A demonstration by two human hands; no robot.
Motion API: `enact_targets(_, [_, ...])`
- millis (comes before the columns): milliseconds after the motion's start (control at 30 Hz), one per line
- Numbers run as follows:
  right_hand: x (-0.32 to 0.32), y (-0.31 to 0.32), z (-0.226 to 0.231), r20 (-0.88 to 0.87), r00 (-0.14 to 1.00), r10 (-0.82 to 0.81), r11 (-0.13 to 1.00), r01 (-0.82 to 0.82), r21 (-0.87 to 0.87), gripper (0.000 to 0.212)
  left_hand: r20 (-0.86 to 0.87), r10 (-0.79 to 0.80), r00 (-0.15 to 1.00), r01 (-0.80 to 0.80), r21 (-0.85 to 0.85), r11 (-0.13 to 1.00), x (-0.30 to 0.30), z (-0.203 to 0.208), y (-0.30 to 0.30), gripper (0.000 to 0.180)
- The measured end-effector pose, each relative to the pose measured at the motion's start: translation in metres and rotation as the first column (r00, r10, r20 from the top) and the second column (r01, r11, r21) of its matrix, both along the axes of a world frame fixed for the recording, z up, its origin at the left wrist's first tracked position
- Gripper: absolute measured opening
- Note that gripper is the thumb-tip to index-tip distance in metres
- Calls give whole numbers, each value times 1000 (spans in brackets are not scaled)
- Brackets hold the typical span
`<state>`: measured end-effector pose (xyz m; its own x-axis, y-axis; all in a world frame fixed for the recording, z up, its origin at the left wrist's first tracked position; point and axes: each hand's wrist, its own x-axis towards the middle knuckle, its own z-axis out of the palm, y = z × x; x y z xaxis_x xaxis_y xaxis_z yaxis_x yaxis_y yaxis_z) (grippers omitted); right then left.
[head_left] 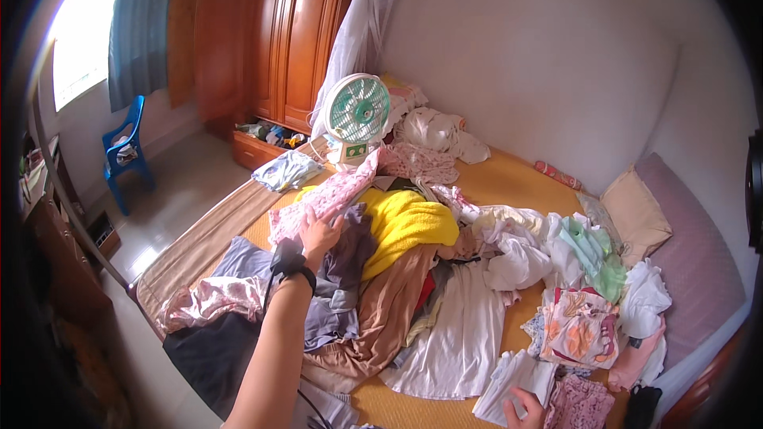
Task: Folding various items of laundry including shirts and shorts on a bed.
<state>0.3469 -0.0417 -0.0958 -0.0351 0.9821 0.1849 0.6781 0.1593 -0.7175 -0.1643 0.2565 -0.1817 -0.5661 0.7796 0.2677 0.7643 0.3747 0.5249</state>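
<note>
My left hand [319,234] reaches over the heap, fingers stretched out against a pink patterned garment [330,192]. A dark grey garment [350,250] lies right beside it, and a bright yellow cloth [405,226] is bunched to the right. At the lower edge, my right hand [524,411] has its fingers apart beside a folded white garment [513,381]; part of this hand is cut off by the picture's edge. Brown trousers [389,310] and a white skirt-like garment [453,342] spread between the two hands.
A white and green fan [358,111] stands on the bed beyond the heap. Folded clothes [580,326] and pillows [636,210] are at the right. A wardrobe [294,40] with a pulled-out drawer [258,151] and a blue chair [125,151] stand at the far left.
</note>
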Motion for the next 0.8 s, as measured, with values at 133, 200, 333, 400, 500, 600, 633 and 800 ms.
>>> enact_targets(133, [-13, 1, -16, -128, 991, 31, 998, -37, -48, 26, 220, -42, 975, 11, 139, 990, -32, 0, 6, 41])
enact_targets(200, [-23, -3, -11, -154, 988, 31, 995, -45, -85, 25, 390, 13, 921, -217, 485, 847, -13, 32, -12, 33])
enact_targets(333, [-37, -8, 3, -189, 978, 94, 991, -111, -81, 25, 537, -322, 780, -116, 630, 768, 25, 105, -59, 17])
enact_targets(400, [-44, -17, 16, -158, 987, 42, 997, -53, -63, 22, 651, -545, 528, -4, 644, 765, 93, 142, -104, 19])
enact_targets(500, [-48, -29, 30, -267, 962, 50, 989, -85, -121, 23, 656, -754, 3, 112, 750, 652, 161, 117, -173, 16])
enact_targets(600, [-35, -45, 28, -313, 947, 72, 996, -83, -22, 21, 905, -422, 48, 852, 184, 490, 209, 122, -268, 42])
enact_targets(633, [-33, -48, 22, -381, 919, 99, 994, -109, -3, 21, 852, -520, 59, 954, 106, 281, 217, 106, -293, 43])
enact_targets(800, [-19, -72, 24, -472, 874, 120, 980, -181, -85, 20, 166, -982, 88, 885, -466, 0, 199, 39, -341, 30])
